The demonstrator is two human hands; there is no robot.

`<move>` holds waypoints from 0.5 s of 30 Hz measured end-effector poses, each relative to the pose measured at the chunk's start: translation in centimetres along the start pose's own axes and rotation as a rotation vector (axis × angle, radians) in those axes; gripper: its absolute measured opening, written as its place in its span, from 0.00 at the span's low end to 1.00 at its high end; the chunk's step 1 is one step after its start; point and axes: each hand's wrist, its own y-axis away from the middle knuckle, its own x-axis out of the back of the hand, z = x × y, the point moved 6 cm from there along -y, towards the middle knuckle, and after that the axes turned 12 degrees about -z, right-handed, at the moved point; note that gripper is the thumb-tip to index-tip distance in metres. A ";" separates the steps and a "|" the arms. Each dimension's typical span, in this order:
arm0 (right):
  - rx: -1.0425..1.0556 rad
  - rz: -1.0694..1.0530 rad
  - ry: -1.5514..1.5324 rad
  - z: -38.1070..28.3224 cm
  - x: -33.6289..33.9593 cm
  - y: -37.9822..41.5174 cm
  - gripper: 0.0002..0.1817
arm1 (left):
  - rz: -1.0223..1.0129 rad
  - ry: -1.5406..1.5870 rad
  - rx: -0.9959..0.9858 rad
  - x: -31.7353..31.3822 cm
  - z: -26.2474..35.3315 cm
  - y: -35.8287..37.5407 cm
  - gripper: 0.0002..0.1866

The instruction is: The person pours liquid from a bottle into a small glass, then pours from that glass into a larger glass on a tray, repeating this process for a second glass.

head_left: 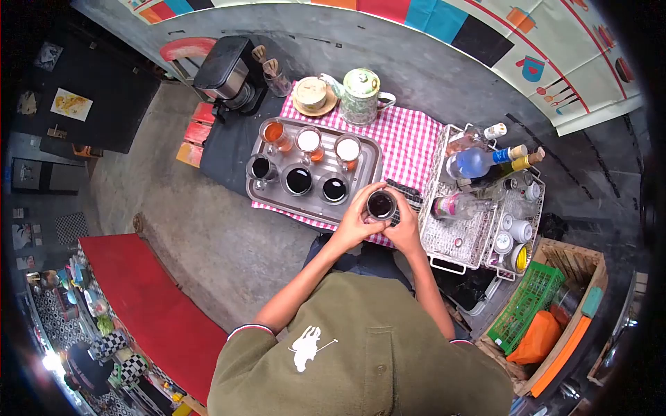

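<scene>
A glass of dark drink (381,204) is held between both hands just beyond the front of my body. My left hand (356,220) wraps its left side and my right hand (406,227) closes round its right side. Left of it lies a grey metal tray (277,208) bearing several glasses in two rows. In the near row are three with dark drink, such as the middle dark glass (298,180). The far row has a glass of amber drink (275,133) and two white-topped glasses (347,149). A black ridged object (406,193) shows partly behind my right hand.
A green patterned teapot (360,97) and a lidded cup on a saucer (311,96) stand behind the tray on a checkered cloth (409,142). A coffee maker (232,73) is at far left. To the right is a white wire basket (451,239) with bottles and jars.
</scene>
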 end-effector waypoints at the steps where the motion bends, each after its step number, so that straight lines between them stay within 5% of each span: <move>1: -0.025 0.016 -0.007 -0.1 -0.4 -0.1 0.39 | -0.033 0.069 0.068 0.4 0.3 0.1 0.48; 4: -0.076 0.086 -0.046 -0.1 -1.5 -0.3 0.38 | -0.173 0.216 0.192 1.6 -0.3 0.6 0.57; 9: -0.129 0.201 -0.034 0.4 -3.2 -0.1 0.38 | -0.157 -0.132 0.292 6.8 -2.5 2.5 0.58; 15: -0.155 0.277 -0.014 1.2 -5.2 0.2 0.37 | -0.059 -0.661 0.119 12.3 -4.7 2.9 0.57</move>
